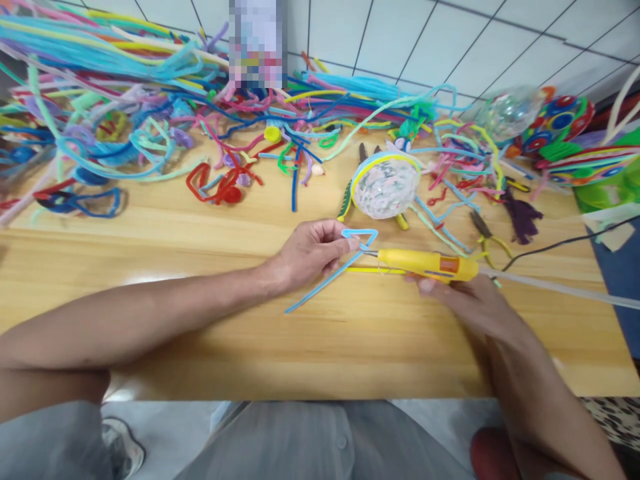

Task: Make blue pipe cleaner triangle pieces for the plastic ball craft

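Note:
My left hand [320,250] pinches a light blue pipe cleaner [320,285] that is bent into a small triangle at its upper end, with a straight tail slanting down to the left. In my right hand [463,293] is a yellow hot glue gun [425,264], its metal nozzle at the blue pipe cleaner beside my left fingertips. A clear glue stick [555,285] runs out of the gun's back to the right. Below the gun a thin yellow strip [375,270] stretches between the two hands; its exact hold is hidden.
Beyond my hands sits a clear bumpy dome [386,188] with a yellow and blue rim, over green-handled pliers [345,201]. Yellow-handled pliers [483,230] and a black cord [555,247] lie to the right. Piled pipe cleaners [150,67] line the tiled wall [390,40].

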`<state>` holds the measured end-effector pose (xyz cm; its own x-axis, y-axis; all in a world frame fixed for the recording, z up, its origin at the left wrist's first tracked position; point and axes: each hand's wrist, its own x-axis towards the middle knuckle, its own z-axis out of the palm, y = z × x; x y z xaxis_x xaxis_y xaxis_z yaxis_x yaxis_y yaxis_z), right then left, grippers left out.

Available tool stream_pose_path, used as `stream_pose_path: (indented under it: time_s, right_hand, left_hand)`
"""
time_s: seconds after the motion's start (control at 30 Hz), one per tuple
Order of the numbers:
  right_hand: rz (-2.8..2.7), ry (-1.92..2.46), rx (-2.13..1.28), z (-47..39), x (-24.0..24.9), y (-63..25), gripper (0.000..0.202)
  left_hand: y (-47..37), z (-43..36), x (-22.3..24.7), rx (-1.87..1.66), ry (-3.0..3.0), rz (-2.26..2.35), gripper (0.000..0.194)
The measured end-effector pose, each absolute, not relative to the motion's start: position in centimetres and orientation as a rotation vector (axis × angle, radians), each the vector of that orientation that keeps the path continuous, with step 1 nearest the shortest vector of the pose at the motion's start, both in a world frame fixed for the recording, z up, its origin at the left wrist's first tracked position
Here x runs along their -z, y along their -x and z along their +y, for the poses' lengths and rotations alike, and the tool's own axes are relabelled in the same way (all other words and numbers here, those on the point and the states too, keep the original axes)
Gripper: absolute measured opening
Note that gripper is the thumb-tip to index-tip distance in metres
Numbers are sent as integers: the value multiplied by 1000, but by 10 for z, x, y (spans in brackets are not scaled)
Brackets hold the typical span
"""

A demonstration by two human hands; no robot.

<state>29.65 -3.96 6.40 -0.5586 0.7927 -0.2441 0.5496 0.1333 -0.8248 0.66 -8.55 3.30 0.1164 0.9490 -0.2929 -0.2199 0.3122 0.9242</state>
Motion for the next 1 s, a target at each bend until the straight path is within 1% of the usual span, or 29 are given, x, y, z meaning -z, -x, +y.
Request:
stream_pose_path:
  time_s: [0.13,0.37,0.63,0.8,1.0]
  right_hand:
    - [-2121,1348,-1436,-41,-67,-296,29]
    - [-1943,1424,-1465,-41,-64,-300,34]
    - [-2005,1335,-1391,-38,-59,-300,36]
    - [-2055,1359,-1397,-39,-60,-299,41]
    - [-2090,1335,-1392,-37,-61,-299,40]
  left_hand:
    - [-7,-85,-34,-1030,-846,1102,26]
    - [-6,-85,-37,-1006,-831,1128,27]
    - [-6,-84,-36,-1007,-845,1120,24]
    - [-6,-85,-36,-1014,-848,1119,26]
    - [-5,-85,-36,-1020,-831,1112,28]
